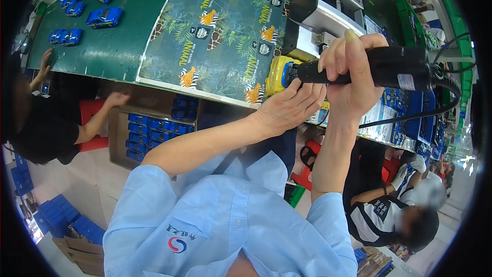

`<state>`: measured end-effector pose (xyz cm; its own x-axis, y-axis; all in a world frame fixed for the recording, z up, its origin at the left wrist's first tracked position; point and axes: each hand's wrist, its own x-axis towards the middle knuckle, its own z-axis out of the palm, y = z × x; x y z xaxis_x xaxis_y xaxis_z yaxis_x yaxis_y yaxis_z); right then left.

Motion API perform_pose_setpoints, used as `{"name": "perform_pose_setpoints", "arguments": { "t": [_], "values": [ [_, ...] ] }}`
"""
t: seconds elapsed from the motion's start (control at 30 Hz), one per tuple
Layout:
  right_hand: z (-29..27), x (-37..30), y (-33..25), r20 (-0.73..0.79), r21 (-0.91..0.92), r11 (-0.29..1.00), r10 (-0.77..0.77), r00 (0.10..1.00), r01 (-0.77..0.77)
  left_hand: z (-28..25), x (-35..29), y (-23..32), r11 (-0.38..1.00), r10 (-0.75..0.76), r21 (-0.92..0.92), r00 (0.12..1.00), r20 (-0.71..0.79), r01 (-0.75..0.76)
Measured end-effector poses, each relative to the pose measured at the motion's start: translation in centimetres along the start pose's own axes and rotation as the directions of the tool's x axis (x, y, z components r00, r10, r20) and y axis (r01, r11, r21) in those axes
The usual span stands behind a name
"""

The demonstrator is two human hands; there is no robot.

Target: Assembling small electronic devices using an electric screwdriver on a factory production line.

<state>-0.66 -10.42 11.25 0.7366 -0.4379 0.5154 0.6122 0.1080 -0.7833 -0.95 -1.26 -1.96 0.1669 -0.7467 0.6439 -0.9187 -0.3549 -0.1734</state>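
My right hand point(353, 69) is wrapped round a black electric screwdriver point(402, 64), its thumb raised along the top. The screwdriver lies sideways with its tip pointing left, at a blue toy car part point(288, 74). That part sits in a yellow holder point(275, 78) near the table's front edge. My left hand point(293, 105) is closed, with its fingertips at the blue part just below the tip. Those fingers partly hide the holder and the part, and the screw point cannot be seen.
A patterned animal-print sheet point(215, 36) covers the green table point(123, 46). Several blue toy cars point(104, 17) stand at the far left. Behind the holder is a metal machine point(328, 15). A cable point(410, 119) loops at right. Below left, a carton point(119, 138) holds blue cars; co-workers sit on both sides.
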Motion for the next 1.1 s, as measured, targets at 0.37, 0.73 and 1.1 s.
{"name": "perform_pose_setpoints", "arguments": {
  "t": [0.37,0.73,1.1],
  "values": [
    [-0.2,-0.3,0.6,0.079,-0.141,0.988,0.075,0.994,-0.064,0.8,-0.5,0.4,0.997,-0.025,-0.067,0.999,-0.035,0.022],
    [-0.1,-0.2,0.6,0.078,-0.176,0.984,0.040,0.996,-0.026,0.6,-0.3,0.2,0.998,-0.008,-0.060,0.999,-0.036,0.006],
    [-0.3,-0.7,0.4,0.144,-0.316,0.946,-0.027,0.989,0.072,0.5,-0.5,0.5,0.990,0.017,-0.138,0.997,0.069,-0.007]
  ]
}}
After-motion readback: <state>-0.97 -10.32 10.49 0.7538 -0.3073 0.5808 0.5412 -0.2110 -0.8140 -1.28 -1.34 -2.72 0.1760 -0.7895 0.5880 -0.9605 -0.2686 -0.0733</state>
